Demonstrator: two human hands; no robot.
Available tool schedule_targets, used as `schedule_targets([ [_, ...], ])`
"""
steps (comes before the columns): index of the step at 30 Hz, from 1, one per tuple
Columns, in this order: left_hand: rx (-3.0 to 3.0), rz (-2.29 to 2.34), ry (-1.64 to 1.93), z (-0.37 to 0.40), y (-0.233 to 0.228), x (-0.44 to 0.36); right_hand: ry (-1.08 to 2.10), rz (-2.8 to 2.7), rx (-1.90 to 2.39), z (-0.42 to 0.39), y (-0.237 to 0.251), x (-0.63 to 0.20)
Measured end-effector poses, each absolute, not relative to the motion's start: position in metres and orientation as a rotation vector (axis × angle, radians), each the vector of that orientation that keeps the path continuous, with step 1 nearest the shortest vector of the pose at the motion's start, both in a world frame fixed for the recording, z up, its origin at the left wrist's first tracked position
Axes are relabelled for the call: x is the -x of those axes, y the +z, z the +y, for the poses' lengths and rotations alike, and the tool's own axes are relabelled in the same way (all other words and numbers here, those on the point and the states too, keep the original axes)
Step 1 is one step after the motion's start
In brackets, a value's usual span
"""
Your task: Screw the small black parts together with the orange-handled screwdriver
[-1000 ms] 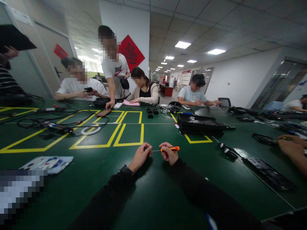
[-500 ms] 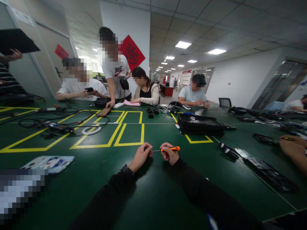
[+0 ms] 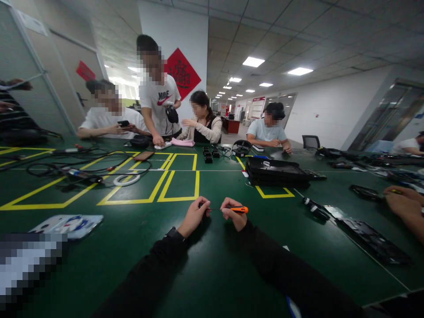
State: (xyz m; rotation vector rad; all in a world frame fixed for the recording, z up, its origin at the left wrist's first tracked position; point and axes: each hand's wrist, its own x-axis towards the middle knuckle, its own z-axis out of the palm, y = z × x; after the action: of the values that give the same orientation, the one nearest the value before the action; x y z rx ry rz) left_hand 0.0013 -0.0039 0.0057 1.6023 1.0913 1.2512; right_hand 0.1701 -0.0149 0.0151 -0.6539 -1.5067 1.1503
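Two hands met over an orange-handled screwdriver on the green table.

The right hand [image 3: 233,213] gripped the orange-handled screwdriver [image 3: 237,210] just above the green table [image 3: 212,260], while the left hand [image 3: 194,216] pinched closed at its thin tip. Farther off lay a stack of black trays [image 3: 276,171], then yellow tape outlines [image 3: 179,185], with seated people [image 3: 268,130] at the far edge.

On the bench [image 3: 212,274] the left hand [image 3: 194,216] and right hand [image 3: 233,213] lie side by side around a screwdriver [image 3: 236,210], with a stack of trays [image 3: 276,171] behind to the right, cables [image 3: 76,170] far left, and a card [image 3: 68,225] near left.
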Motion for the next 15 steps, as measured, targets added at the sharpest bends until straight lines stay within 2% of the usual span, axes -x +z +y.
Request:
schedule_targets([
  [6,-1.6,1.12,1.252,-0.004,0.004,-0.002,1.058,-1.482,0.782,-0.022,0.021,-0.168],
  [15,-1.603,1.144,1.239,-0.003,0.004,-0.003,1.195,-1.328,0.735,-0.012,0.014,-0.168],
])
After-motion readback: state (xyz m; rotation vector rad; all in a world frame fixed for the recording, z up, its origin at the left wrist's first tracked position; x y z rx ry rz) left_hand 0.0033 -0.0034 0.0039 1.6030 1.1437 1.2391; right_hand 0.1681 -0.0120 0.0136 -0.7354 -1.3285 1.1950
